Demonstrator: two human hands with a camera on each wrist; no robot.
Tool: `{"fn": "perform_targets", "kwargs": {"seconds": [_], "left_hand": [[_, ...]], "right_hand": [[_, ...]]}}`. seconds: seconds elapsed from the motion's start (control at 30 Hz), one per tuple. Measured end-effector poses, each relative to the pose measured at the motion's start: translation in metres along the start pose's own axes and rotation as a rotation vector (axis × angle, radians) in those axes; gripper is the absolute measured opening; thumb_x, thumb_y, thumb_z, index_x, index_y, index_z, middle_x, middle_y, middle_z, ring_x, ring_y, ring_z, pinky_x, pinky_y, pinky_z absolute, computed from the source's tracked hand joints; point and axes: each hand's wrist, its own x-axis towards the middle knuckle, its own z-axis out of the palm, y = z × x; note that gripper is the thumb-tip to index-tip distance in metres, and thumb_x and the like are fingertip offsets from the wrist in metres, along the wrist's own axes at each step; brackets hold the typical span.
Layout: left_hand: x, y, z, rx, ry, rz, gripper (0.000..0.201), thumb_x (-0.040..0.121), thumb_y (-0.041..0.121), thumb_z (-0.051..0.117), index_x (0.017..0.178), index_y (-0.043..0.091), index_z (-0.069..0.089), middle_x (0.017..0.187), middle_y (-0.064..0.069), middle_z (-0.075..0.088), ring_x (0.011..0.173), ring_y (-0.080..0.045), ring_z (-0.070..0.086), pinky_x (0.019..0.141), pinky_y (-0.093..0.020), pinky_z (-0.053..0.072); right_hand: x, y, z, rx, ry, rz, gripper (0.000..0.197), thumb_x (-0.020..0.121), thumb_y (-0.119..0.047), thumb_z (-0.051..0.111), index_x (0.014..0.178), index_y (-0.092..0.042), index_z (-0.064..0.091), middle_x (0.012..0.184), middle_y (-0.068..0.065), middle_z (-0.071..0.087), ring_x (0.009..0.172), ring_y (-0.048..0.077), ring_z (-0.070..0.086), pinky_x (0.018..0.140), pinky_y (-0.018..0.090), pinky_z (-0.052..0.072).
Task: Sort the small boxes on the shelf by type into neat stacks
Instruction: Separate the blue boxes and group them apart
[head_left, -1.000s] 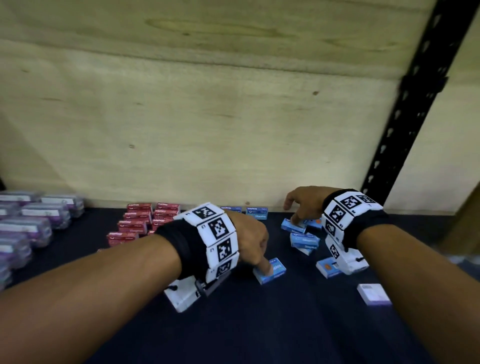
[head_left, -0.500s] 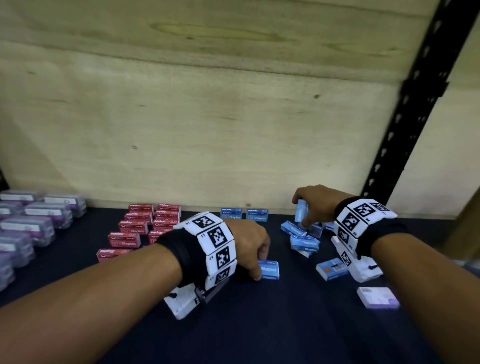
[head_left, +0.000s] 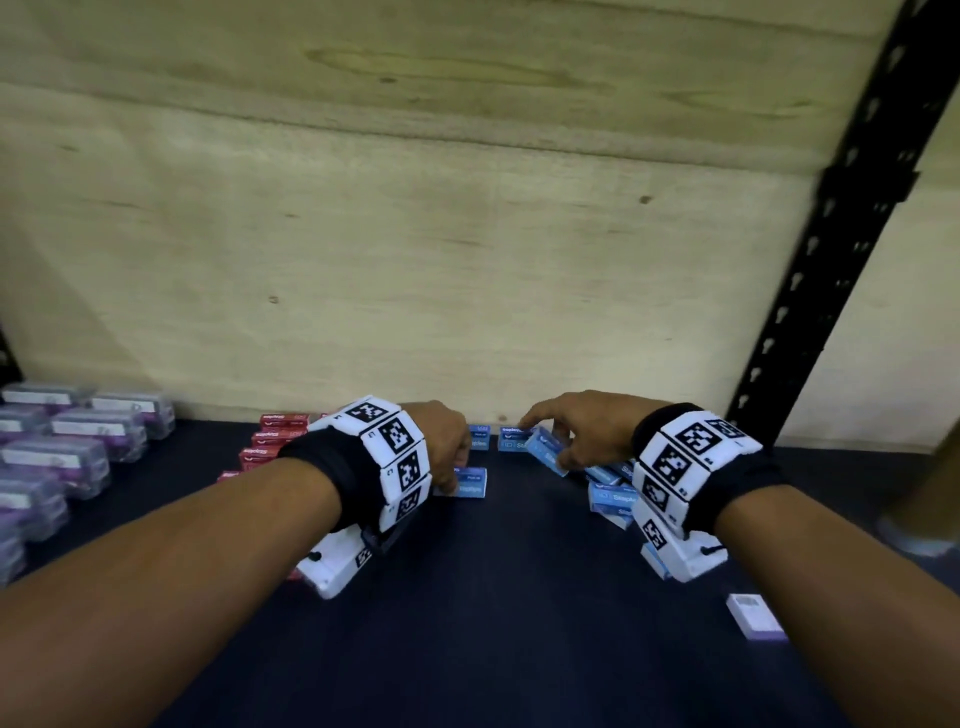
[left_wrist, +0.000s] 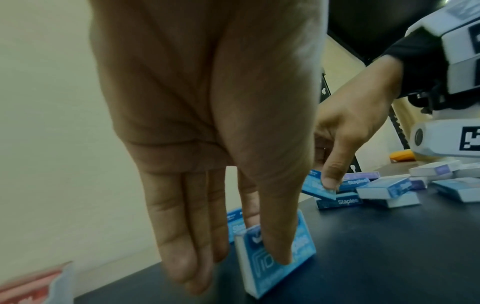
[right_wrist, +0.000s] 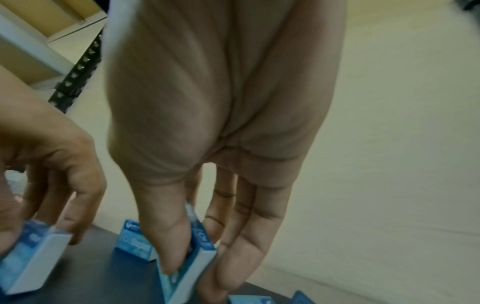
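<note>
Both hands have carried their blue staple boxes toward the back of the shelf (head_left: 519, 623) within the last second: the left hand (head_left: 441, 447) pinches one box (head_left: 467, 483) between thumb and fingers, tipped on edge and now just in front of the two blue boxes standing at the plywood back wall (head_left: 467, 260). The right hand (head_left: 576, 431), which a second ago was reaching into the loose blue pile (head_left: 613, 493), now pinches a lifted box (head_left: 545, 451) beside that pair. Judging by this, the blue stack is being built, while red boxes (head_left: 270, 441) already sit grouped to the left.
</note>
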Motion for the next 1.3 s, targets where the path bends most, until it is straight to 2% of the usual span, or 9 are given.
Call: {"fn": "perform_targets", "kwargs": {"seconds": [0.1, 0.2, 0.33, 0.6, 0.67, 0.8, 0.93, 1.1, 1.3], "left_hand": [[0.006, -0.004, 0.007, 0.049, 0.006, -0.064, 0.022, 0.088, 0.031, 0.071, 0.09, 0.021, 0.051, 0.088, 0.0, 0.051, 0.078, -0.019, 0.046, 0.067, -0.028, 0.037], [0.008, -0.008, 0.009, 0.072, 0.022, -0.055, 0.024, 0.091, 0.025, 0.066, 0.084, 0.019, 0.043, 0.083, -0.002, 0.043, 0.071, -0.017, 0.042, 0.055, -0.018, 0.035], [0.009, -0.006, 0.01, 0.152, 0.1, -0.031, 0.014, 0.095, 0.02, 0.058, 0.096, 0.018, 0.044, 0.095, -0.002, 0.045, 0.083, -0.018, 0.042, 0.071, -0.023, 0.036], [0.021, -0.001, 0.0, 0.23, 0.019, -0.03, 0.022, 0.095, 0.027, 0.06, 0.097, 0.015, 0.041, 0.096, -0.001, 0.044, 0.077, -0.017, 0.044, 0.048, -0.02, 0.024], [0.021, 0.0, 0.0, 0.241, 0.027, -0.018, 0.021, 0.096, 0.027, 0.059, 0.098, 0.016, 0.041, 0.096, -0.001, 0.045, 0.083, -0.018, 0.044, 0.049, -0.021, 0.027], [0.023, 0.002, 0.001, 0.213, 0.037, 0.026, 0.02, 0.096, 0.027, 0.06, 0.102, 0.018, 0.043, 0.099, -0.001, 0.05, 0.086, -0.018, 0.047, 0.07, -0.026, 0.035], [0.024, 0.0, 0.0, 0.161, 0.024, 0.042, 0.03, 0.094, 0.027, 0.062, 0.119, 0.013, 0.055, 0.113, -0.007, 0.061, 0.09, -0.019, 0.05, 0.074, -0.027, 0.038], [0.022, 0.0, 0.0, 0.2, 0.03, 0.006, 0.029, 0.095, 0.028, 0.061, 0.117, 0.011, 0.056, 0.103, -0.004, 0.056, 0.088, -0.021, 0.051, 0.072, -0.028, 0.038], [0.023, 0.002, 0.0, 0.245, 0.028, -0.006, 0.018, 0.095, 0.028, 0.06, 0.106, 0.018, 0.049, 0.098, -0.003, 0.052, 0.085, -0.019, 0.049, 0.069, -0.026, 0.036]], "right_hand": [[0.007, -0.007, 0.003, 0.018, 0.01, 0.048, 0.043, 0.088, -0.021, 0.072, 0.127, -0.019, 0.055, 0.107, -0.003, 0.058, 0.094, 0.017, 0.055, 0.078, 0.028, 0.041], [0.012, -0.01, 0.006, 0.012, 0.005, 0.05, 0.034, 0.088, -0.021, 0.073, 0.12, -0.017, 0.061, 0.107, -0.001, 0.059, 0.093, 0.017, 0.053, 0.078, 0.027, 0.04], [0.016, -0.012, 0.008, -0.002, 0.01, 0.057, 0.03, 0.09, -0.021, 0.071, 0.118, -0.02, 0.061, 0.121, 0.002, 0.062, 0.097, 0.018, 0.055, 0.081, 0.027, 0.041], [0.015, -0.015, 0.008, -0.018, 0.014, 0.053, 0.03, 0.09, -0.031, 0.07, 0.117, -0.023, 0.06, 0.113, -0.001, 0.06, 0.09, 0.017, 0.053, 0.077, 0.027, 0.04], [0.015, -0.017, 0.007, 0.004, 0.017, 0.054, 0.026, 0.089, -0.031, 0.071, 0.112, -0.025, 0.061, 0.097, -0.005, 0.059, 0.081, 0.016, 0.056, 0.074, 0.027, 0.042], [0.017, -0.022, 0.008, 0.013, 0.028, 0.038, 0.02, 0.089, -0.029, 0.071, 0.105, -0.022, 0.061, 0.072, -0.01, 0.055, 0.063, 0.01, 0.054, 0.059, 0.025, 0.042], [0.018, -0.027, 0.009, -0.004, 0.04, 0.028, 0.017, 0.091, -0.026, 0.069, 0.103, -0.02, 0.059, 0.068, -0.01, 0.052, 0.059, 0.005, 0.048, 0.055, 0.021, 0.037], [0.016, -0.025, 0.009, 0.021, 0.01, 0.068, 0.021, 0.09, -0.028, 0.071, 0.107, -0.02, 0.062, 0.068, -0.008, 0.059, 0.064, 0.01, 0.058, 0.06, 0.024, 0.044], [0.017, -0.029, 0.01, -0.031, 0.023, 0.036, 0.02, 0.092, -0.025, 0.067, 0.109, -0.018, 0.058, 0.068, -0.009, 0.051, 0.06, 0.006, 0.047, 0.054, 0.021, 0.035]]}}
